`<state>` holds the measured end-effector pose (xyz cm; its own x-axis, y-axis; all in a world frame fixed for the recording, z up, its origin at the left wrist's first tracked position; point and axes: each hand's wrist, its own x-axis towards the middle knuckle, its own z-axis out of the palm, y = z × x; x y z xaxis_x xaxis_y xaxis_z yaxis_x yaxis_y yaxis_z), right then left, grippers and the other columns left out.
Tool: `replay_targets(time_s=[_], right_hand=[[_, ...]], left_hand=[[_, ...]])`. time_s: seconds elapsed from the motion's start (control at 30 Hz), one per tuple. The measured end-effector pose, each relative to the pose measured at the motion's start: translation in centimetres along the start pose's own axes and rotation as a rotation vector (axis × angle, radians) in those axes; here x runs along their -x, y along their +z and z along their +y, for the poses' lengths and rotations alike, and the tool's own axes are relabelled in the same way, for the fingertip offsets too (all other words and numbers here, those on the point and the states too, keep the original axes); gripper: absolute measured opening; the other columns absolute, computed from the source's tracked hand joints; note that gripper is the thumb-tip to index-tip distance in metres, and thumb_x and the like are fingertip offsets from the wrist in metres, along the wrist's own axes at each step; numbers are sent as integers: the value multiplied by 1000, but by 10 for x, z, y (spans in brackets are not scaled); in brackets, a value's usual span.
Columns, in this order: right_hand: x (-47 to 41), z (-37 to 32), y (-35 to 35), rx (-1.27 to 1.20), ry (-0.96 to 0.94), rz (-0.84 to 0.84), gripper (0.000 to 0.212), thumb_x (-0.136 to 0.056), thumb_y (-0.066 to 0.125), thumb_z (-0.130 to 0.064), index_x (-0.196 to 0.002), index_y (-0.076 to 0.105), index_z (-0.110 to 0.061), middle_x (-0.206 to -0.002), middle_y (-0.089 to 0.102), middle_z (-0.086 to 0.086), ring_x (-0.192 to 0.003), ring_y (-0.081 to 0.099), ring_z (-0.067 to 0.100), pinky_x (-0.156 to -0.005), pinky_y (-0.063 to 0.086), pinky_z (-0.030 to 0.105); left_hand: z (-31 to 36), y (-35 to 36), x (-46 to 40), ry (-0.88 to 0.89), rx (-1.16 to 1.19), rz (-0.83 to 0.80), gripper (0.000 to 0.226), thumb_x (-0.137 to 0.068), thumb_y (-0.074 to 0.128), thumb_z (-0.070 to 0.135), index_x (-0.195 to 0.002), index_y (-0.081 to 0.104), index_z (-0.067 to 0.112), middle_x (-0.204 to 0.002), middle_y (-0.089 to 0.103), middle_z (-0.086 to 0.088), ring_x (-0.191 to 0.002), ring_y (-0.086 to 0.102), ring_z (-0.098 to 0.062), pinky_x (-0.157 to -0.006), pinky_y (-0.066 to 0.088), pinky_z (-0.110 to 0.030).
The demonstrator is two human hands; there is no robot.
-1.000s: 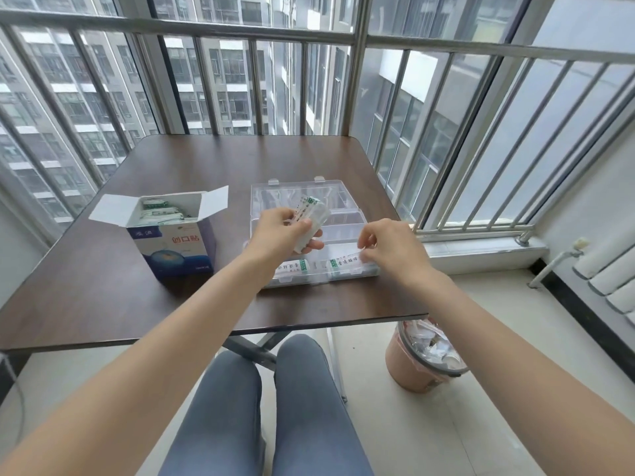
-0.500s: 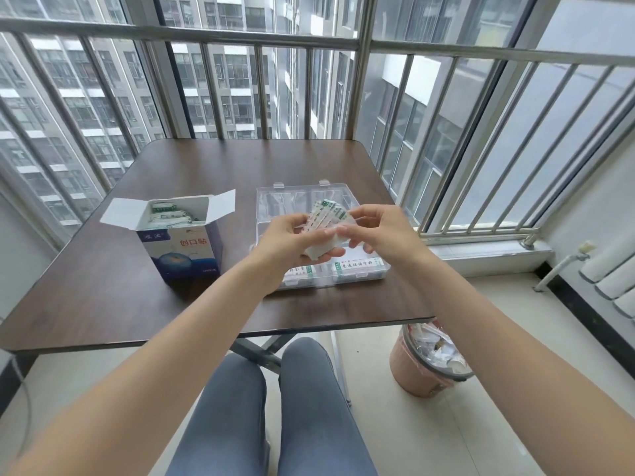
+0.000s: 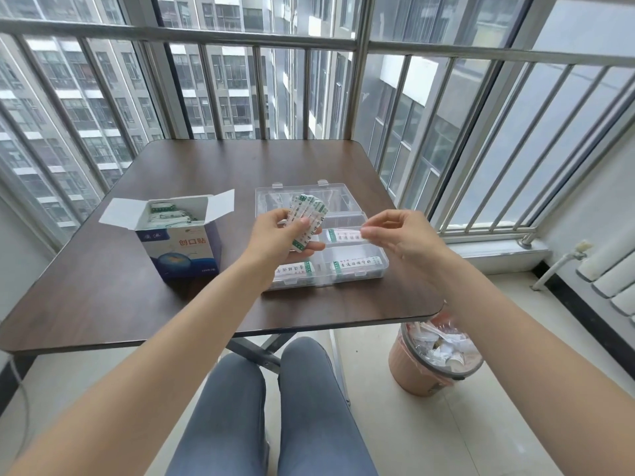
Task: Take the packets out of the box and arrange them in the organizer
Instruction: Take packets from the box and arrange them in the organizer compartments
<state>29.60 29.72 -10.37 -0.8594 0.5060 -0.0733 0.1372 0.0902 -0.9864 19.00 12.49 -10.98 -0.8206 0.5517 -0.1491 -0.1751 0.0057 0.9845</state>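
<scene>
My left hand [image 3: 280, 233] grips a fanned bunch of white and green packets [image 3: 307, 214] above the clear plastic organizer [image 3: 378, 269]. My right hand [image 3: 395, 231] pinches a single packet [image 3: 345, 234] by its end and holds it flat over a middle compartment on the organizer's right side. Two packets lie in the front compartments, one on the left [image 3: 295, 269] and one on the right [image 3: 357, 264]. The blue and white box [image 3: 182, 250] stands open to the left, with more packets [image 3: 165, 214] inside.
The brown table [image 3: 137, 293] stands against a barred window. A pink waste bin [image 3: 434, 360] full of paper sits on the floor under the table's right corner. My knees in blue trousers are below the front edge.
My right hand has drawn one packet out of the bunch in my left hand and moved it right and down over the organizer. The view has shifted slightly.
</scene>
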Motion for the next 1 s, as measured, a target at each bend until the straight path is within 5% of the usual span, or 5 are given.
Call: replay_targets(time_s=[0.37,0.67,0.77,0.9,1.0], right_hand=[[-8,17,6,845,-218,-3,8,-73,76,-7,-79,72,-8,-78,65,1,-73,58,11,-65,41,17],[-7,14,10,1188,-306,-35,7,-77,74,-18,-77,67,-17,-85,62,-5,-88,55,16,-71,45,31],[-8,11,9,962,-297,47,6,-80,72,-21,-80,69,-16,-78,62,-7,-76,57,12,-69,44,27],[0,-4,12,205,-121,-5,13,-85,68,-23,-91,67,-12,-77,69,-1,-63,61,9,-60,50,21],[4,-5,17,103,-117,-47,7,-80,72,-9,-82,65,-11,-68,69,-1,-57,61,7,-55,49,17]], left_hand=[[-3,4,0,6,-43,-70,21,-95,53,9,-115,55,3,-91,70,-10,-63,71,-19,-58,58,-24],[-5,4,-2,2,-51,-83,23,-95,54,10,-116,56,3,-91,71,-9,-63,71,-20,-57,57,-24],[-5,4,-1,9,-50,-95,24,-92,57,9,-115,56,2,-97,69,-12,-64,71,-21,-59,58,-25],[-4,8,2,26,-41,-149,27,-88,63,6,-114,57,2,-100,68,-13,-66,71,-24,-60,58,-26],[-3,11,5,33,-27,-222,27,-89,61,11,-115,57,5,-101,69,-13,-72,72,-27,-61,58,-27]])
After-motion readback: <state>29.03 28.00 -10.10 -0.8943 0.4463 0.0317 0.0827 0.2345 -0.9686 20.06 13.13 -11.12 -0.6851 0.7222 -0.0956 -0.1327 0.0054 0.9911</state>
